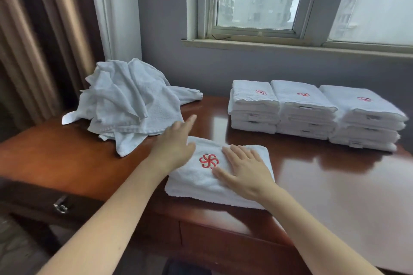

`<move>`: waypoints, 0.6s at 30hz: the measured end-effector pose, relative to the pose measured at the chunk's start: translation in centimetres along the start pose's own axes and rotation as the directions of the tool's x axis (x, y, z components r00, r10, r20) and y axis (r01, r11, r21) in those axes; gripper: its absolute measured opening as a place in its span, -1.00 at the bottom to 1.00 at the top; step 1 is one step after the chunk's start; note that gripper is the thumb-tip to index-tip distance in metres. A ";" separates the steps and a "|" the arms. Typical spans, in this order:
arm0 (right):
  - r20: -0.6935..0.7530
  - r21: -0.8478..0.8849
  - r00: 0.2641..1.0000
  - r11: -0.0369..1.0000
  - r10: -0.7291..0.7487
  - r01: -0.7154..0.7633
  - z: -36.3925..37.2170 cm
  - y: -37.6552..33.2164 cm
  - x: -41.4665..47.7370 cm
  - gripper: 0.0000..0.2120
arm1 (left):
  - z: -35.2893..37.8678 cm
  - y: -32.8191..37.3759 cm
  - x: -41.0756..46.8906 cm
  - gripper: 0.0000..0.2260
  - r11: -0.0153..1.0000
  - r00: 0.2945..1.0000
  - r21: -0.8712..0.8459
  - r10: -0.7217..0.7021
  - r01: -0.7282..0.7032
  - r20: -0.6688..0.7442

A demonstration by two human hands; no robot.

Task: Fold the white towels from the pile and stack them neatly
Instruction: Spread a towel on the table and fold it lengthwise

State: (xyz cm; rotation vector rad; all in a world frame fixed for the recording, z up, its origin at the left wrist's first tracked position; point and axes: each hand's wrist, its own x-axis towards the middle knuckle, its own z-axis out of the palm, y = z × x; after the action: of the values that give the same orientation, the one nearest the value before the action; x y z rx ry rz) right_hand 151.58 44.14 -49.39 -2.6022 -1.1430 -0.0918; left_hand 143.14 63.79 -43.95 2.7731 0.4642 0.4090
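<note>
Right hand [243, 173] lies flat on the folded towel [196, 182], gripping nothing. The stacks [304, 109] sit beyond, to its right. Left hand [174, 147], fingers straight, holds nothing.

Left hand [176, 145] outstretched, fingers straight; right hand [243, 171] flat, palm down.

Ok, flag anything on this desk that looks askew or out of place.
Nothing stands out. The three stacks sit even, the folded towel lies flat under the right hand, and the pile is simply unfolded laundry.
</note>
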 end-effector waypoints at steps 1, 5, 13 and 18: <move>-0.009 0.009 1.000 1.000 -0.004 0.004 0.0 0.0 -0.1 -0.28 | 0.7 1.1 -0.4 -0.48 0.996 0.996 0.007 0.089 -0.089 0.007; 0.014 0.039 1.000 0.999 -0.006 0.005 -0.2 0.8 -0.5 -0.18 | 4.3 1.6 -1.9 -0.57 0.971 0.977 0.173 0.140 -0.167 0.162; 0.036 0.043 0.999 0.999 -0.031 0.029 -0.4 3.2 -0.9 0.09 | 4.5 -2.5 -3.0 -0.09 0.982 0.954 -0.045 0.191 -0.186 0.230; 0.006 0.074 0.995 0.993 -0.096 0.095 -1.0 3.0 -1.4 -0.02 | 4.3 -2.7 -2.7 0.05 0.985 0.928 -0.076 0.174 -0.157 0.331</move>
State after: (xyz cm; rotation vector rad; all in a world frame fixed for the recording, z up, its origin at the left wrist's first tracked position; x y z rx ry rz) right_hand 152.87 40.93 -49.45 -2.4859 -1.2502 -0.0568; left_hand 141.38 64.19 -49.38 2.7653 0.1358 -0.0238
